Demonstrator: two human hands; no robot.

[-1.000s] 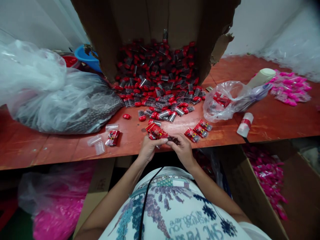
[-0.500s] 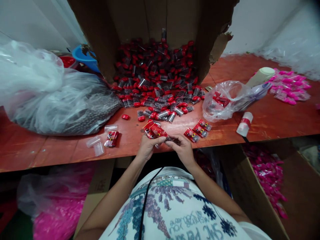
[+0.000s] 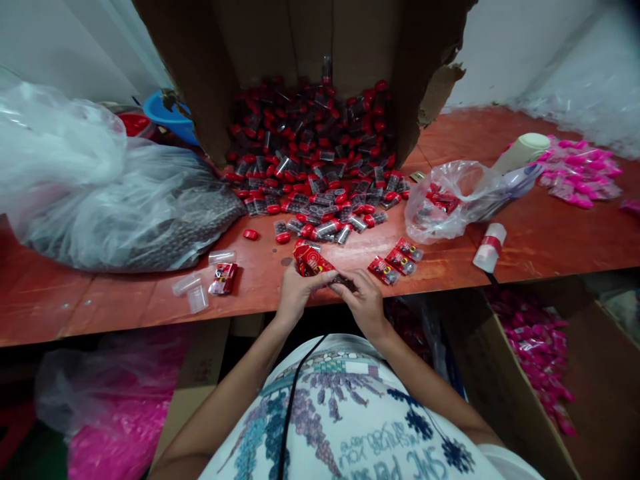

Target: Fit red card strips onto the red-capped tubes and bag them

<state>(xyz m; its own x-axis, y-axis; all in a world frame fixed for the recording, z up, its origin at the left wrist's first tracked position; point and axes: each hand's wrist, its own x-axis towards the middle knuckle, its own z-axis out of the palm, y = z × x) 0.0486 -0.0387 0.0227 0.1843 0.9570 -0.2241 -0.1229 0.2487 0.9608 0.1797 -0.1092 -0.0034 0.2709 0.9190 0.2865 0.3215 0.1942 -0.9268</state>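
Note:
My left hand [image 3: 296, 292] is closed on a red printed packet [image 3: 311, 260] above the table's front edge. The fingers of my right hand [image 3: 365, 300] pinch the packet's near end, where something dark shows between the two hands. To the right lie several small red packets [image 3: 400, 259] with clear ends. Left of my hands sit a stack of red packets [image 3: 223, 278] and several empty clear tubes [image 3: 198, 298]. A loose red cap [image 3: 251, 234] lies behind them. Many red-capped tubes of dark beads [image 3: 320, 200] spill forward from a cardboard box.
The torn cardboard box [image 3: 430, 93] stands at the back of the red table [image 3: 125, 293]. A big bag of dark beads [image 3: 130, 213] fills the left. At right are a clear bag [image 3: 425, 223], a white roll [image 3: 490, 250] and pink packets [image 3: 580, 173]. An open carton [image 3: 510, 393] stands below.
My left hand has tipped the red packet slightly, and it now looks more bunched and upright. My right hand has shifted a little at its near end. The surroundings look the same.

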